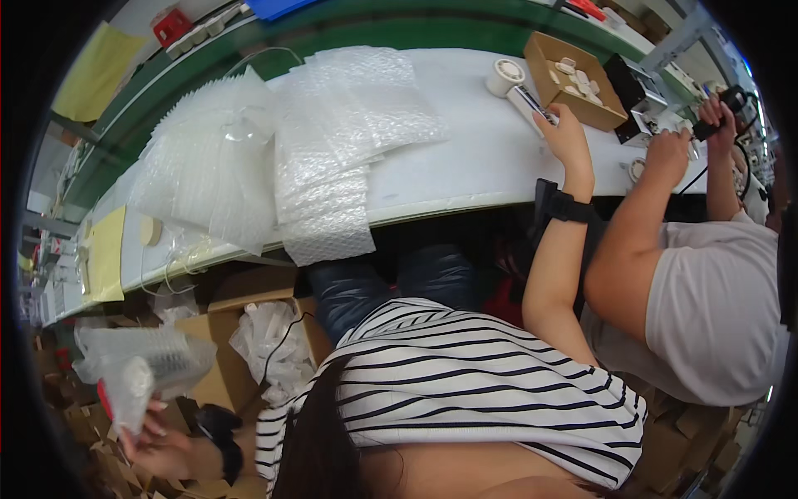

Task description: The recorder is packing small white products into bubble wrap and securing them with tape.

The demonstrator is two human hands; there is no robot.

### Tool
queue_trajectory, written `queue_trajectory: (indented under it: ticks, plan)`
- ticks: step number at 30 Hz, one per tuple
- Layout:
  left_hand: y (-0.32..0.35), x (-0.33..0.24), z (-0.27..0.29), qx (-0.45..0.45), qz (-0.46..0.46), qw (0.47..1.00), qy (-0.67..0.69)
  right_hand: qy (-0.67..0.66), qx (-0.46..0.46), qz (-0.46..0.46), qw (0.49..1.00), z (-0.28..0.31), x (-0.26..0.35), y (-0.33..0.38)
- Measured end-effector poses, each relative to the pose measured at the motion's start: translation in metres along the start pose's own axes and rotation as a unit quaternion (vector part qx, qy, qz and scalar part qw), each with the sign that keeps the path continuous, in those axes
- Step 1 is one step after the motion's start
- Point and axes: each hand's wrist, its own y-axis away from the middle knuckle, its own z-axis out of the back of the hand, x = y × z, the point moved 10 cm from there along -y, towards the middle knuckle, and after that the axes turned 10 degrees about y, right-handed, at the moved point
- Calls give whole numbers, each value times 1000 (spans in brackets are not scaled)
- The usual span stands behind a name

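The left hand [156, 437] grips a plastic-wrapped item [133, 395] (its shape blurred). Well apart, the right hand [569, 141] clasps a white device [522, 101] over the tabletop [465, 170].

"What's in that left hand [152, 441]?"

"A plastic-wrapped bundle [133, 389], blurred, near the open carton [223, 353]."

"And the right hand [568, 137]?"

"Holding one end of a white-and-silver device [524, 101] over the table [465, 162], beside a shallow cardboard box [595, 119]. Bubble-wrap sheets [332, 141] lie leftward; a co-worker's hand [716, 123] grips something black [733, 98]."
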Motion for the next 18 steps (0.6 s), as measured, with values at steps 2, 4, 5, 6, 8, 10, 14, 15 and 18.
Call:
queue_trajectory:
  ticks: [2, 4, 5, 6, 8, 10, 14, 15, 18]
  plan:
    - [33, 24, 52, -202, 15, 956, -212, 13, 48, -5, 999, -21, -11, -2]
    - [57, 86, 130, -260, 128, 915, -281, 51, 131, -32, 990, -45, -30, 5]
    - [69, 113, 158, -184, 153, 908, -345, 47, 135, -23, 989, -42, -18, 2]
    - [100, 150, 197, -191, 154, 905, -348, 36, 181, -45, 982, -41, -16, 1]
    - [147, 226, 258, -123, 154, 835, -514, 17, 268, -101, 958, -38, -19, 5]
    - [184, 298, 304, -44, 143, 734, -663, 10, 273, -112, 955, -37, -29, 4]
    - [254, 413, 236, 187, 355, 759, -513, 12, 270, -97, 958, -60, -18, 0]
    - [214, 399, 127, 380, 334, 652, -565, 49, 234, -100, 966, -46, -31, 3]
    - [143, 364, 4, 419, 308, 719, -461, 62, 194, -98, 974, -35, -21, 4]
